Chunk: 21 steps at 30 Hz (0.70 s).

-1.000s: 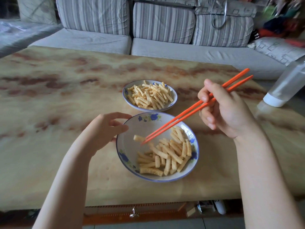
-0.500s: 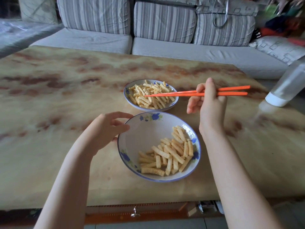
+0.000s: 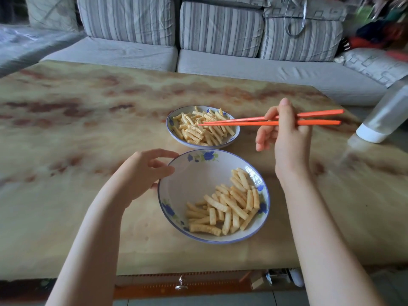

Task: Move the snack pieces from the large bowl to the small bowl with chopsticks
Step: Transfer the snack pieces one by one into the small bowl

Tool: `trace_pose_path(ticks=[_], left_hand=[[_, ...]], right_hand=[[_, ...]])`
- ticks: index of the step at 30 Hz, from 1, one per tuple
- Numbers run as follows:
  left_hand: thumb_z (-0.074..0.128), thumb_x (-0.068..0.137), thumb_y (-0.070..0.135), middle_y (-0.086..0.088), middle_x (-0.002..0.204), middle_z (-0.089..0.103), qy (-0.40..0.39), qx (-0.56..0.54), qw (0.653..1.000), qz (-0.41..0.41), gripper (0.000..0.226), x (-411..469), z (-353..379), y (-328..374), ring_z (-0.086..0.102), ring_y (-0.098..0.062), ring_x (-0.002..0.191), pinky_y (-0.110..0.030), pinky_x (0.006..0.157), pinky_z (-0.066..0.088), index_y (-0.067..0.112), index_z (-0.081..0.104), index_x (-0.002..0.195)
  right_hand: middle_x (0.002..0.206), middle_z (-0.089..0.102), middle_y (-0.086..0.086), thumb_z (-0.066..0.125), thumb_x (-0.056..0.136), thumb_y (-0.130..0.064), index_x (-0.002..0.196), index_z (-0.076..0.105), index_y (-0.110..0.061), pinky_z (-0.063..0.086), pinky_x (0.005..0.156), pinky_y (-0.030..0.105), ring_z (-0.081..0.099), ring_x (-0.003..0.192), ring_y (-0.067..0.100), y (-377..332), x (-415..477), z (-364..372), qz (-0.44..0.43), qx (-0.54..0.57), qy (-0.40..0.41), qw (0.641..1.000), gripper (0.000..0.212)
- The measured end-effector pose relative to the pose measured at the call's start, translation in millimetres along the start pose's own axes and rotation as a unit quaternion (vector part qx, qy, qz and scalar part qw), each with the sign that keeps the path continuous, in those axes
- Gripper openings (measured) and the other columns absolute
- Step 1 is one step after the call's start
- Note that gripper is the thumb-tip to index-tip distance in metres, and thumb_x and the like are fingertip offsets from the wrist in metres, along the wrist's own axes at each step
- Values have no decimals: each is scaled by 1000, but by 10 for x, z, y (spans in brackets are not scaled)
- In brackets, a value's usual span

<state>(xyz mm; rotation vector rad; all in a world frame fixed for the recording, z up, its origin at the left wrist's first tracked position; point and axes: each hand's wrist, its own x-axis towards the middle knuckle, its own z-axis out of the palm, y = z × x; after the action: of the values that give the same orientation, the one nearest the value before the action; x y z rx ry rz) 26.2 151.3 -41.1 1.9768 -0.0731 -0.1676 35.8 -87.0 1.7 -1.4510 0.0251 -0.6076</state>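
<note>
Head view: large bowl (image 3: 194, 180) on marbled table (image 3: 88, 133), sofa (image 3: 220, 27) behind.

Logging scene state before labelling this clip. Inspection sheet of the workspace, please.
Surface: marbled tan table.
Job's things: large bowl nearest, snack pieces lying on its right side; small bowl just behind it, piled with more; orange chopsticks, tips together over the small bowl, cannot tell if a piece is pinched.
Clutter: clear bottle at the right edge, tilted, white cap down.
Grippers: left hand holds the large bowl's left rim; right hand grips the chopsticks.
Cables: thin grey loop on a cushion, cord or strap, cannot tell.
Surroundings: striped sofa behind; drawer knob below the table front.
</note>
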Motion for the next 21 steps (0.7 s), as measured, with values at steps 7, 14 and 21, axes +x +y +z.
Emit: trace_pose_path(ticks=[7,14,21], left_hand=[[62,87,8,0,80,73,7,11,1000,1,32,-16,1,4,62,-6,63,-16,54,48,39,67,94],[63,87,9,1,78,72,12,19,1000,-1,31,-15,12,12,60,-2,58,-16,55,46,39,67,93],[62,87,8,-6,88,74,21,29,999,-5,29,-34,33,34,63,-18,71,-26,62,49,33,67,100]], right_hand=[[35,46,3,39,102,-28,64,48,-15,23,36,18,37,28,19,-230,28,-332,7,-68,-42,997,42],[36,44,6,39,102,-30,64,50,-15,20,36,19,35,28,20,-307,10,-488,27,-142,-100,984,43],[36,45,5,39,102,-31,64,50,-14,21,36,19,35,29,20,-354,-8,-541,34,-151,-102,983,43]])
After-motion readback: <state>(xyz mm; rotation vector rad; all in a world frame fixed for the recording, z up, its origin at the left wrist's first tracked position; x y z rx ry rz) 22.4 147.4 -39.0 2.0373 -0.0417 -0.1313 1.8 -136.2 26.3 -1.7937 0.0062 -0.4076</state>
